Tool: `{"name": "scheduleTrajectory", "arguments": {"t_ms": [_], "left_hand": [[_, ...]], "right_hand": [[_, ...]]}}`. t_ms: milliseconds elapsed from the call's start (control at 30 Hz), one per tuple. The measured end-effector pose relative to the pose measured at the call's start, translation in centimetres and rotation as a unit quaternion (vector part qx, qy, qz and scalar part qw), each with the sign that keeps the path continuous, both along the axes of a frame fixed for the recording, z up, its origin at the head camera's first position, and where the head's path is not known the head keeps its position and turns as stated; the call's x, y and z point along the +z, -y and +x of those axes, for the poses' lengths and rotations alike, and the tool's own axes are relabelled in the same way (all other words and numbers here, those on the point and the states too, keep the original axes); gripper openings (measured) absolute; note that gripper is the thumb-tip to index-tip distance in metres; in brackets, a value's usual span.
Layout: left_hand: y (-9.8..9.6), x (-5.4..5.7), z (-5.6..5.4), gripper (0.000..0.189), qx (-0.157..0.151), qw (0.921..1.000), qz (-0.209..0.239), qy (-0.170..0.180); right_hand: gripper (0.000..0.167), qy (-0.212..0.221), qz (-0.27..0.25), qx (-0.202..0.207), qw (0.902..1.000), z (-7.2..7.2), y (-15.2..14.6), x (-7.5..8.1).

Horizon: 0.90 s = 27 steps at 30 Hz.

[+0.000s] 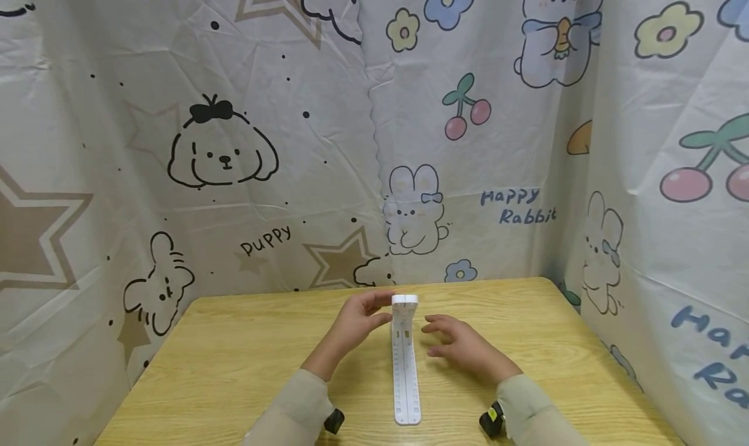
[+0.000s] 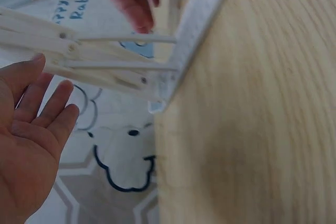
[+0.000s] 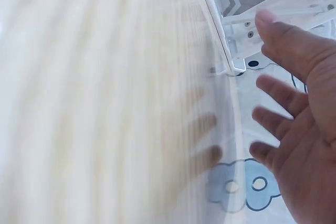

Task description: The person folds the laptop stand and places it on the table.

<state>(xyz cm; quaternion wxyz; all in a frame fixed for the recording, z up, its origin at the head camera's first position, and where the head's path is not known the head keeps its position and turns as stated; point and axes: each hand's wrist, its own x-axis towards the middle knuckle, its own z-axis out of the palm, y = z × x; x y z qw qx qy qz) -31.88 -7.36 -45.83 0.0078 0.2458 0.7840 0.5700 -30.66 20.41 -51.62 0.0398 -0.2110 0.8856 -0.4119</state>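
A white folding stand (image 1: 406,368) of hinged plastic bars is on the table, its long slotted base pointing toward me and a raised part at the far end. My left hand (image 1: 358,321) is at the left of that raised part, fingers extended; from the head view I cannot tell if it touches. To the right, a small gap away, my right hand (image 1: 462,347) has its fingers spread and loose. In the left wrist view, slanted bars and thin struts (image 2: 121,66) rise from the base. The right wrist view shows the open palm (image 3: 310,103) beside the struts.
The wood-grain table (image 1: 246,361) ends at a back edge just beyond the stand. A printed cloth (image 1: 328,140) with puppies and rabbits hangs behind and at both sides. Small black wrist devices (image 1: 493,421) sit by the cuffs of my light sleeves (image 1: 535,410).
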Motion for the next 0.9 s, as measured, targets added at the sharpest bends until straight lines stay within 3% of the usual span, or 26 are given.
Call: {"name": "scheduleTrajectory", "arguments": {"t_ms": [167,367,567,900], "left_hand": [[0.2,-1.7,-1.0,0.034,0.031,0.9979,-0.054,0.018],[0.6,-3.5,-1.8,0.022,0.039,0.9938,-0.100,0.028],[0.3,-4.2,-2.3,0.015,0.021,0.9899,-0.137,0.031],[-0.6,-5.5,-3.5,0.013,-0.032,0.9739,-0.224,-0.014]], "right_hand": [[0.036,0.000,0.002,-0.037,0.9993,-1.3,0.6,-0.2],[0.035,0.003,-0.007,-0.004,1.0000,-2.1,1.2,-0.5],[0.029,-0.002,0.000,0.006,1.0000,-2.6,1.7,-0.6],[0.025,0.006,0.000,0.023,0.9997,-3.2,2.7,-0.6]]}}
